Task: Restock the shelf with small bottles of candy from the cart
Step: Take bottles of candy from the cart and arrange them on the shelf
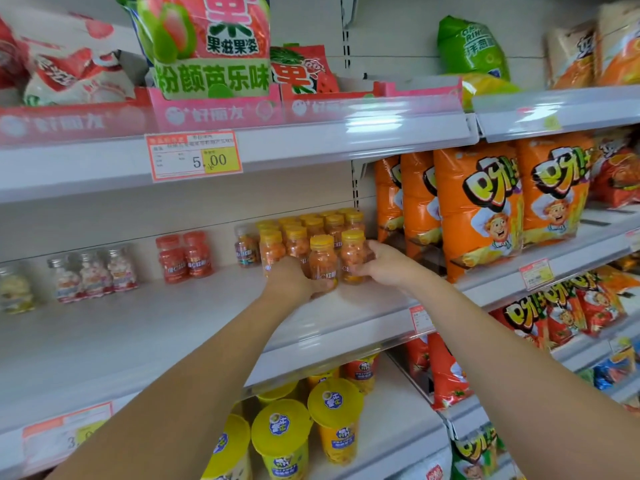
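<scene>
Left hand (294, 280) is clamped on the left bottle (323, 261), thumb under its front. Right hand (384, 265) is wrapped on the right bottle (351, 258), fingers behind and thumb in front. Both bottles stand on the shelf (173, 327), touching the front of the orange block (304, 230), which sits at 12 o'clock from the hands. At 9 o'clock, well apart, stand two red bottles (183, 256), and farther out a few white bottles (93, 275).

By my reading, the orange column is nearly filled back to front and these two are being set in as its front row. Wide bare shelf runs from 7 to 9 o'clock, so much restocking seems left. The cart is out of view, so I cannot tell its remaining stock.
</scene>
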Tool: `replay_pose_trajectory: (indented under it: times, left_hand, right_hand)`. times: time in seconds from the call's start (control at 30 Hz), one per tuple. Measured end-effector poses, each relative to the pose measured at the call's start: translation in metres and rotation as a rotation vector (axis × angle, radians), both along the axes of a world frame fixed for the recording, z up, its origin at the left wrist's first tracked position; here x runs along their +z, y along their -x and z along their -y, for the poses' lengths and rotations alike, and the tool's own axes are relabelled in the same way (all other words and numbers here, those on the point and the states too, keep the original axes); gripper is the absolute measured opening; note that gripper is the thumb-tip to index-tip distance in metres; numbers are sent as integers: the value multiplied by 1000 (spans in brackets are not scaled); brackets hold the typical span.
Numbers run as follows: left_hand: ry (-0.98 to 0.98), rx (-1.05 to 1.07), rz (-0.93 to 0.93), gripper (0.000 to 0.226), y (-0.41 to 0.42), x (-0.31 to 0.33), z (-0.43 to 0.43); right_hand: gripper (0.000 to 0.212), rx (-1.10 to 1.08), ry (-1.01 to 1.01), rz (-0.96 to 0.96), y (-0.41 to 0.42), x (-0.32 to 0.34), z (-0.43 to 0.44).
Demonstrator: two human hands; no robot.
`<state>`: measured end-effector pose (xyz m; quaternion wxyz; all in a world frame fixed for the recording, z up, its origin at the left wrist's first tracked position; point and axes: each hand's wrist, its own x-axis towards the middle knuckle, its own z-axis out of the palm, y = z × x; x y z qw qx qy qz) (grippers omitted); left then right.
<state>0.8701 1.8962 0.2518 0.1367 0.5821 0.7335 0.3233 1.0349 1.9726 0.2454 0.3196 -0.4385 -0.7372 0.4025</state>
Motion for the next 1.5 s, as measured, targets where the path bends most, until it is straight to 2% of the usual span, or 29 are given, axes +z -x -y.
replay_pose_trajectory:
  times: [0.13, 0.3, 0.47, 0.67, 0.9, 0.97, 1.1, 1.27, 1.5]
  left_hand:
    - [5, 22, -132, 36, -7, 2, -9]
    - [-29, 52, -275, 36, -7, 0, -22]
    - [-47, 48, -401, 46, 1, -5, -38]
    - [-26, 84, -464, 45, 5, -14, -55]
    - [60, 110, -518, 54, 2, -15, -68]
    - [74, 138, -517, 54, 1, -15, -72]
    - [106, 184, -531, 48, -3, -14, -76]
    - [109, 211, -547, 48, -6, -15, -76]
    - [138, 275, -510, 40, -11, -13, -73]
  right_hand:
    - [64, -117, -66, 43, 7, -1, -8]
    - [35, -48, -89, 115, 12, 9, -8]
    - [29, 11, -155, 193, 18, 6, -16]
    - [36, -76, -202, 211, 23, 0, -31]
    - [23, -136, -424, 345, 27, -6, -40]
    - [24, -145, -421, 330, 27, -7, -42]
    - [41, -211, -362, 195, 26, -7, -43]
    - [34, -228, -360, 195, 23, -7, -46]
    - [27, -136, -313, 273, 21, -3, -42]
